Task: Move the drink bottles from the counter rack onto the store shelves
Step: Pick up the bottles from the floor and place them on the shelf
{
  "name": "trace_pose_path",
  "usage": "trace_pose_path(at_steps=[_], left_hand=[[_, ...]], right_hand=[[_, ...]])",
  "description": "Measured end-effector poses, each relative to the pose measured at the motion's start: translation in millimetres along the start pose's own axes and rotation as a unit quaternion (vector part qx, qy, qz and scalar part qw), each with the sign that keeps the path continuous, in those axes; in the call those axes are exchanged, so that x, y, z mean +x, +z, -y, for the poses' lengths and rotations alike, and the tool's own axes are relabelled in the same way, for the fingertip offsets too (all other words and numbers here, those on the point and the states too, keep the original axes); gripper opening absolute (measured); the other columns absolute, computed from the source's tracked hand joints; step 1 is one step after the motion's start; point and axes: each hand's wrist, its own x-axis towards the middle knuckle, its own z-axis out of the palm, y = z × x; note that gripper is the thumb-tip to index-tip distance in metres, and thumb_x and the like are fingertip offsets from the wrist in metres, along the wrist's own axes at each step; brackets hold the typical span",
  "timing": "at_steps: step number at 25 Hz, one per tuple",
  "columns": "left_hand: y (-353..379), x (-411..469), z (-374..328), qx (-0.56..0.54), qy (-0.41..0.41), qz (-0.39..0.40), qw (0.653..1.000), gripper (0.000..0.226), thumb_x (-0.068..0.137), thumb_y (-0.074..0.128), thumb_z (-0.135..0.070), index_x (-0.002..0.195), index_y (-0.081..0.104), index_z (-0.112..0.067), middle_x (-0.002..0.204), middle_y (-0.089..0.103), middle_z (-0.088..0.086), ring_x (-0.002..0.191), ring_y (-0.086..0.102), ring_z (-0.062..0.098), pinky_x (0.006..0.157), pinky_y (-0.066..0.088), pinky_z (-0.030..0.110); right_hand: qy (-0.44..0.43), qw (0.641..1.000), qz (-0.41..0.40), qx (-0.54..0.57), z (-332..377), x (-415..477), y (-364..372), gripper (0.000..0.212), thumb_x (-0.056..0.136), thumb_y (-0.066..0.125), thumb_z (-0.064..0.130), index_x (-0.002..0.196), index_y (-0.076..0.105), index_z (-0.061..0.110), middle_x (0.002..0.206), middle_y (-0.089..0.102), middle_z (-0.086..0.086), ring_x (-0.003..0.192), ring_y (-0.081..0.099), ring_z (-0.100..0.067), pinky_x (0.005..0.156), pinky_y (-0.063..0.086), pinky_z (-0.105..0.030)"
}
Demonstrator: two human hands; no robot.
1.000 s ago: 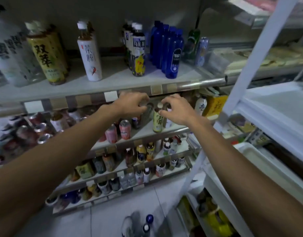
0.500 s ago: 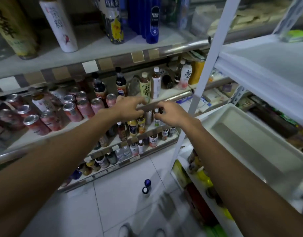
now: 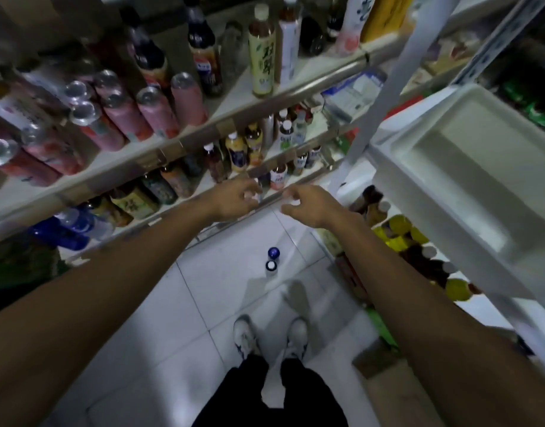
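On the head camera I have both arms reaching down toward the lowest shelf (image 3: pixel 299 182). The left hand (image 3: pixel 234 200) has its fingers curled right at a small bottle (image 3: pixel 258 192) near that shelf's edge. I cannot tell whether it pinches the bottle or only hovers beside it. The right hand (image 3: pixel 309 206), just beside it, has loosely curled fingers with nothing in them.

The drinks I have to move are in two places. A blue-capped bottle (image 3: pixel 272 252) and a white-capped bottle (image 3: pixel 271 265) stand touching on the floor, between the shelves and the shoes (image 3: pixel 245 334). More sit in the lower tier of the white rack (image 3: pixel 385 97) on the right.

If the small bottle is the one in hand, I'd seat it upright and well back from the edge before letting go.

I count two floor bottles, two shoes and at least four pink cans (image 3: pixel 157 110), with more blurred behind. The rack bottles (image 3: pixel 397 224) are too crowded to count.
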Motion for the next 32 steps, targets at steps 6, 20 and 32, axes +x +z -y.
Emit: trace_pose_path(at_steps=[6,20,32], left_hand=[[82.5,4.3,46.8,-0.014,-0.03,0.078,0.996,0.036,0.096,0.051,-0.026,0.131,0.053,-0.019,0.132,0.056,0.004,0.117,0.054,0.023,0.094,0.041,0.029],[361.0,133.5,218.4,0.001,-0.06,0.082,0.995,0.036,0.095,0.054,-0.023,0.131,0.053,-0.02,0.132,0.058,0.003,0.119,0.053,0.023,0.104,0.037,0.038],[492.4,262.3,315.7,0.066,-0.031,0.059,0.996,0.042,0.093,0.059,-0.022,0.134,0.05,-0.018,0.134,0.057,0.007,0.115,0.054,0.022,0.094,0.042,0.032]], right_hand=[[0.08,0.995,0.035,0.043,-59.5,20.2,87.2,0.037,0.093,0.062,0.034,0.125,0.061,0.015,0.123,0.065,-0.011,0.116,0.057,-0.025,0.089,0.041,-0.025],[0.128,0.987,-0.036,0.091,-274.4,160.6,350.2,0.05,0.089,0.067,0.02,0.135,0.05,0.011,0.125,0.058,-0.015,0.118,0.053,-0.03,0.097,0.042,-0.036],[0.053,0.992,-0.078,0.085,-400.8,281.6,522.6,0.063,0.078,0.08,0.04,0.125,0.044,0.018,0.118,0.058,-0.002,0.106,0.059,-0.017,0.084,0.043,-0.025]])
